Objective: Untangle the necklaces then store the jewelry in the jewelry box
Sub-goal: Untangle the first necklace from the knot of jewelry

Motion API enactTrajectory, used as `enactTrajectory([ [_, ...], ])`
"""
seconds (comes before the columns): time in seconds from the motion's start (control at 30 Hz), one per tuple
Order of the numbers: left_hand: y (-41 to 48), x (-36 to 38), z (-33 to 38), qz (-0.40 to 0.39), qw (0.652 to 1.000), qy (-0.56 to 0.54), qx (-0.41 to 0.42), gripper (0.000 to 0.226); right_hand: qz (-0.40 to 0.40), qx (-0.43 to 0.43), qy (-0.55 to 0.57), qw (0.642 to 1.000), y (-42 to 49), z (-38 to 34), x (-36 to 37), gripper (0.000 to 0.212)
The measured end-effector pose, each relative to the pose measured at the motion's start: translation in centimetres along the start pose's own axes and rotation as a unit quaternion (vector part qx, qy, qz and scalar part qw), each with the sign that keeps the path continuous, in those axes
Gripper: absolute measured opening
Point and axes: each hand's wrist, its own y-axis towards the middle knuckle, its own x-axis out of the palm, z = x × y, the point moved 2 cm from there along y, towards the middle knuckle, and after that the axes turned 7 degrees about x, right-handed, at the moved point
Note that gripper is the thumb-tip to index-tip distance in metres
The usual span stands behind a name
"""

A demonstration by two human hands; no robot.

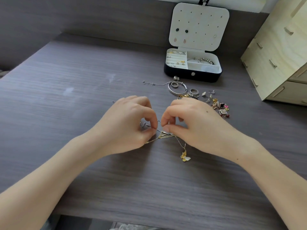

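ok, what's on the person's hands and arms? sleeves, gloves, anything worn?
Left hand and right hand are bare: no gloves, no rings visible. No watch or bracelet on either wrist. Both forearms are uncovered down to the frame edge; no sleeve in view.

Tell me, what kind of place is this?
Probably a desk or dressing table at home: an open jewelry box, a wooden drawer unit and tangled necklaces sit on a grey wood-grain tabletop.
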Motion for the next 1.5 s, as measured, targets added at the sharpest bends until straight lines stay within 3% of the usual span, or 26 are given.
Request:
enactTrajectory([
  [0.2, -0.1, -0.5, -0.1, -0.006, 1.000, -0.010, 0.010, 0.030, -0.031, -0.048, -0.014, 0.998, 0.5, 0.2, 1.2, 0.014],
  [0.53, -0.1, -1.2, 0.6, 0.011, 1.000, 0.011, 0.008, 0.022, -0.086, -0.034, -0.020, 0.995, 0.4, 0.4, 1.4, 0.007],
  [0.67, -1.2, -0.9, 2.0, 0.009, 0.993, 0.099, 0.069, 0.012, -0.112, 0.000, 0.014, 0.994, 0.5, 0.5, 1.0, 0.007],
  [0.77, -2.7, 0.2, 2.8, 0.000, 0.980, 0.162, 0.114, 0.019, -0.122, 0.005, 0.017, 0.992, 0.6, 0.5, 1.0, 0.010],
  [0.93, -3.3, 0.9, 2.9, 0.002, 0.974, 0.200, 0.109, 0.027, -0.127, 0.007, 0.013, 0.992, 0.7, 0.5, 0.9, 0.011],
  [1.13, -3.1, 0.8, 2.4, 0.018, 0.987, 0.141, 0.078, 0.035, -0.121, 0.021, 0.014, 0.992, 1.0, 0.3, 0.8, 0.008],
  [1.5, -4.0, 0.5, 2.3, -0.006, 0.991, 0.089, 0.096, 0.043, -0.087, 0.022, 0.019, 0.996, 1.6, 0.3, 1.1, 0.011],
])
